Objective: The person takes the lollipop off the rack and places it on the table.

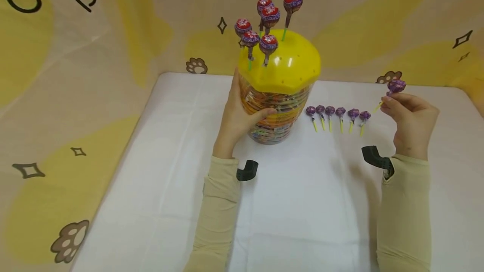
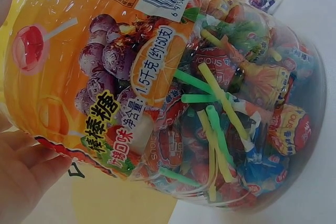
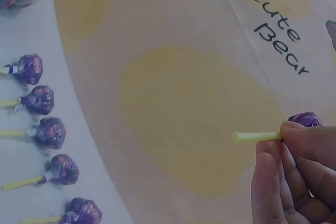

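A clear plastic candy jar [image 1: 287, 108] with a yellow lid [image 1: 298, 64] stands on the white table, tilted a little. My left hand [image 1: 239, 116] grips its left side, thumb across the front. Several red-and-purple wrapped lollipops stick up out of the lid, such as the rearmost lollipop [image 1: 293, 2]. Through the jar's wall, the left wrist view shows more wrapped candies [image 2: 262, 82] with green and yellow sticks. Off to the right, my right hand [image 1: 414, 119] pinches a purple lollipop [image 1: 396, 86] near its head, and its yellow stick [image 3: 257, 136] points left.
Between the jar and my right hand, several purple lollipops [image 1: 340, 112] lie in a row on the white table [image 1: 302, 205], sticks toward me. Behind the table hangs a yellow-patterned cloth [image 1: 359, 24]. Black wrist mounts [image 1: 247, 171] show at both sleeves.
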The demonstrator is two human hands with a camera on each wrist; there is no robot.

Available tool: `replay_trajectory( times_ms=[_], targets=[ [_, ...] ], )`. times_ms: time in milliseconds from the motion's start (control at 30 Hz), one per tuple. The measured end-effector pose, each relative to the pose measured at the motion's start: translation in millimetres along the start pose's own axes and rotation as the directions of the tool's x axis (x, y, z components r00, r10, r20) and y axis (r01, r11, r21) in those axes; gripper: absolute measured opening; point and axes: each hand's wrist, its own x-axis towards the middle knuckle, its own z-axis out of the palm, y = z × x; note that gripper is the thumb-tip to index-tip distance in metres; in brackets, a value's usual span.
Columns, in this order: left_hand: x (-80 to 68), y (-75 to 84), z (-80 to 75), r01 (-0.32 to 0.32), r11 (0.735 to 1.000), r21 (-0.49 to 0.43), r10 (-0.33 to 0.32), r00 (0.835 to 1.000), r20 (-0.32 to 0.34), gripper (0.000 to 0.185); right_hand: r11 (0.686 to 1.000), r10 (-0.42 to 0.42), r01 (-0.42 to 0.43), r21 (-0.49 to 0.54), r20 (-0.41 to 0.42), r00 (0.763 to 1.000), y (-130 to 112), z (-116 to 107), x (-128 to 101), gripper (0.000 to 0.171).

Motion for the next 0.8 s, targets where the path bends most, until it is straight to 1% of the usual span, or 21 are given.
replay_trajectory(
  times_ms=[133,267,433,567,633,800],
  targets=[
    [-0.2,-1.1,-1.0,0.01,1.0,-0.002,-0.01,1.0,0.0,0.117,0.996,0.077,-0.078,-0.046,-0.018,0.997,6.7,-9.3,6.3,0.01],
    [-0.5,-1.9,-1.4,0.019,1.0,-0.012,-0.019,1.0,0.002,0.116,0.981,0.154,-0.157,-0.113,-0.038,0.987,14.9,-19.7,11.3,0.009],
    [0.4,-1.9,-0.6,0.016,1.0,-0.011,-0.016,1.0,0.009,0.116,0.95,0.238,-0.248,-0.191,-0.07,0.969,22.4,-38.0,16.9,0.008],
    [1.6,-2.4,-0.1,0.008,1.0,-0.007,-0.008,1.0,0.01,0.116,0.924,0.302,-0.312,-0.22,-0.079,0.95,30.1,-52.6,21.1,0.016],
    [2.2,-2.5,0.0,0.004,1.0,-0.01,-0.004,1.0,0.007,0.116,0.909,0.326,-0.336,-0.248,-0.081,0.942,34.7,-58.0,23.0,0.021],
    [2.6,-2.8,0.5,0.008,1.0,-0.014,-0.008,1.0,0.009,0.116,0.865,0.363,-0.368,-0.341,-0.081,0.928,42.3,-67.0,24.7,0.024]
  ],
)
